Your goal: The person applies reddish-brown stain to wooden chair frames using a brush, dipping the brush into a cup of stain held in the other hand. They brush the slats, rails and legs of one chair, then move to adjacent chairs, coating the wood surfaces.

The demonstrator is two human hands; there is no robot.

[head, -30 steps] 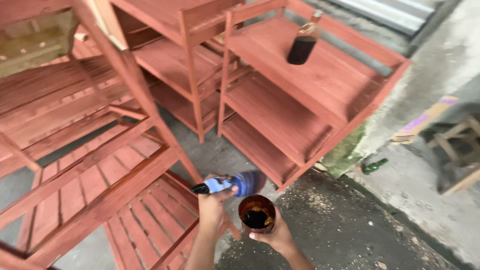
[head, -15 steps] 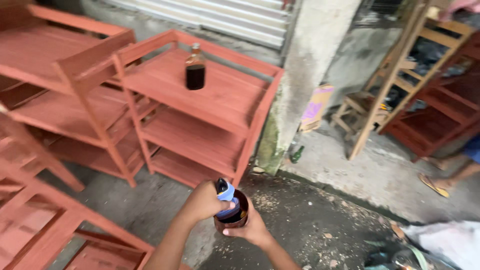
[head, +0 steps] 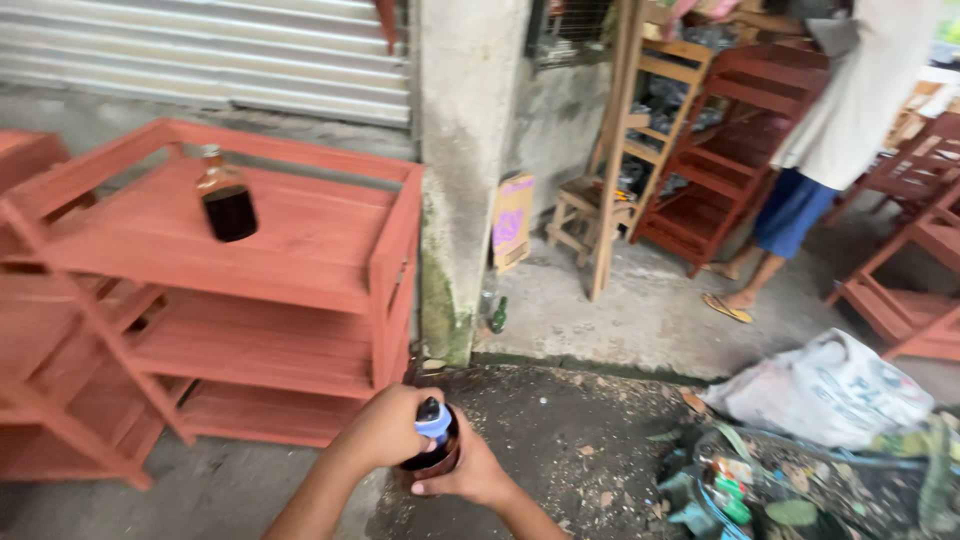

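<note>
Both hands are closing on one small cup of dark stain (head: 432, 462): left hand (head: 385, 428) gripping the blue brush handle (head: 433, 421), right hand (head: 470, 472) cupping its side (probably light, spillable, best kept upright).

A flat brown cardboard box (head: 513, 220) with a purple printed face leans against the concrete pillar (head: 466, 170); a white plastic sack (head: 825, 390) lies on the ground at right.

Cup (head: 432, 462) mostly hidden behind both hands; far-right person (head: 840, 120) cut off at top edge; left rack (head: 40, 300) cropped.
</note>
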